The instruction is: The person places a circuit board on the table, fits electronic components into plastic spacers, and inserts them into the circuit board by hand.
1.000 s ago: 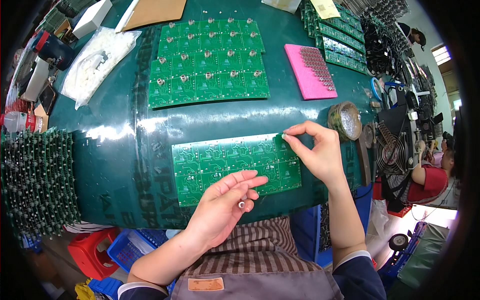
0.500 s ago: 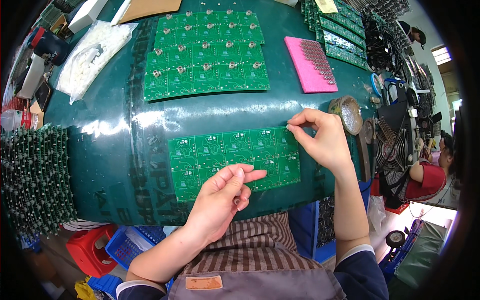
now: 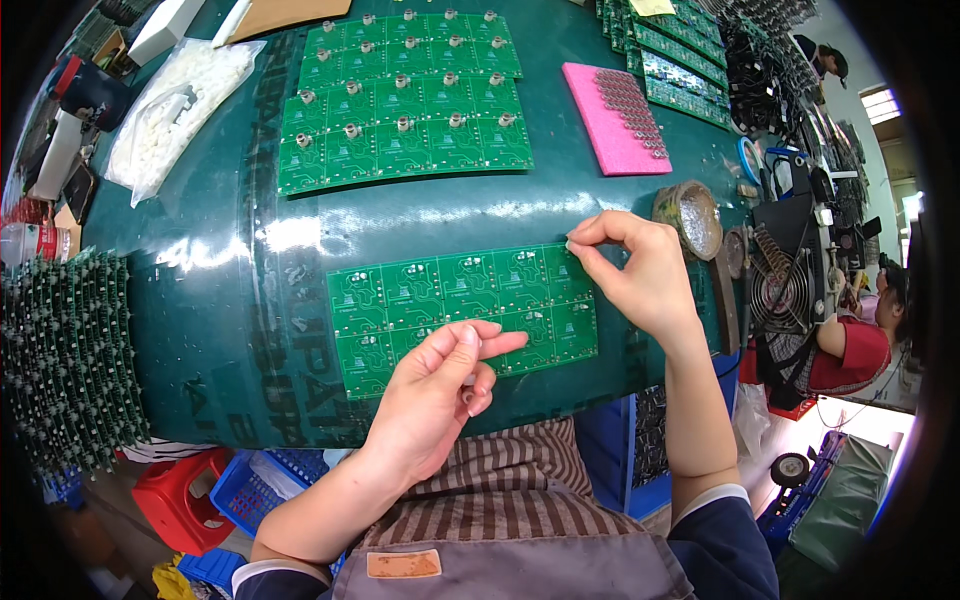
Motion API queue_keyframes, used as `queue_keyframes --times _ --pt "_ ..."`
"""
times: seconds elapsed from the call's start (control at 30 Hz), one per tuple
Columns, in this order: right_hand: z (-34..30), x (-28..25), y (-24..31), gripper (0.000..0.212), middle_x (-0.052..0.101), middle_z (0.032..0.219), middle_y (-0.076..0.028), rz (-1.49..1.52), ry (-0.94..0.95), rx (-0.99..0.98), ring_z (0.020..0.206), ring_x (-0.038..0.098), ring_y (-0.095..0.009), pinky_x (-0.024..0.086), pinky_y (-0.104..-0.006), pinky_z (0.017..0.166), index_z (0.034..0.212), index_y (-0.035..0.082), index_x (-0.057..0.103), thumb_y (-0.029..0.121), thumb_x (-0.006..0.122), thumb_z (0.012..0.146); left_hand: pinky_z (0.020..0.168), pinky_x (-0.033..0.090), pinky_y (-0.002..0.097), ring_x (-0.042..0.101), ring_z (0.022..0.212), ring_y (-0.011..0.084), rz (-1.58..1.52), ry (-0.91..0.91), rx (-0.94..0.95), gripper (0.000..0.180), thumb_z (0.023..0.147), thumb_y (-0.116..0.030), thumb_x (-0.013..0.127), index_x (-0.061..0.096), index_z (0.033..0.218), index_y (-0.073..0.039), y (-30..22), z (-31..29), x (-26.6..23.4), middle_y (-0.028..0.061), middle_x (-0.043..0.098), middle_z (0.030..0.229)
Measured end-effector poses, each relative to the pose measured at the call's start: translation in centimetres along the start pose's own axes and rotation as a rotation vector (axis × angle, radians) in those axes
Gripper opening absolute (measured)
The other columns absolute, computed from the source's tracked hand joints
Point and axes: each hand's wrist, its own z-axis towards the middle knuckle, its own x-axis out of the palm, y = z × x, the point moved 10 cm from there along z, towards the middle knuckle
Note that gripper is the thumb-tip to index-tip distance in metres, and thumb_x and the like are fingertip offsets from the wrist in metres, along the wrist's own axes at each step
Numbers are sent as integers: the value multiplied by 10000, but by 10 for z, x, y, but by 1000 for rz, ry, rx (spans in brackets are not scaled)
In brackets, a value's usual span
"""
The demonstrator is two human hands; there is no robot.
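A green circuit board panel (image 3: pixel 470 290) marked off into several sections lies on the table in front of me. My right hand (image 3: pixel 640 265) is at its far right corner, thumb and forefinger pinched together. A tiny whitish piece shows at those fingertips, too small to name. Over the panel's near edge is my left hand (image 3: pixel 435 390), palm turned up, its forefinger stretched out and the other fingers curled in. Something small and pale shows among the curled fingers, but I cannot make out what it is.
Beyond lie two panels (image 3: pixel 400 130) carrying small metal cylinders. A pink foam block (image 3: pixel 605 135) with rows of metal parts and a round tin (image 3: pixel 690 220) stand to the right. On the left are a bag of white parts (image 3: pixel 180 115) and stacked boards (image 3: pixel 70 360). Another person (image 3: pixel 845 350) sits far right.
The whole view has shifted slightly, moving the tabletop things a little up and left in the picture. Both hands keep nearly the same pose over the panel.
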Motion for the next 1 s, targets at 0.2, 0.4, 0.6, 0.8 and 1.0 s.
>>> queue_keyframes --times 0.2,0.4,0.6,0.8,1.0 --pt "-3 -1 1 53 679 815 -119 -8 -43 -40 788 673 -238 512 -310 714 793 -18 630 15 657 762 547 366 221 424 618 82 -4 -11 9 245 990 -239 437 546 1065 -32 -1 -1 -1 113 612 1003" --pt "-16 -2 0 86 672 806 -121 16 -193 -117 778 668 -239 520 -307 697 773 -24 614 -16 689 731 547 354 215 426 644 76 -17 31 10 253 972 -238 484 563 1087 -26 0 -2 1 27 550 828" --pt "-5 -7 5 155 650 1035 -148 -60 -22 -149 942 632 -289 487 -351 827 798 9 641 29 738 678 546 341 191 434 649 31 3 44 23 229 934 -162 564 583 1115 -24 -1 -2 2 57 611 924" --pt "54 -82 -42 138 655 888 -151 -382 -335 -75 832 634 -304 490 -360 764 808 20 647 72 721 705 535 334 186 466 660 25 3 106 57 224 891 -119 625 599 1093 -25 1 -2 3 98 645 947" --pt "81 -79 -85 107 633 810 -160 -476 -173 119 772 625 -325 486 -393 705 817 10 625 75 680 754 518 328 207 402 575 50 91 60 33 225 890 -111 617 611 1101 -35 1 -5 2 103 640 886"
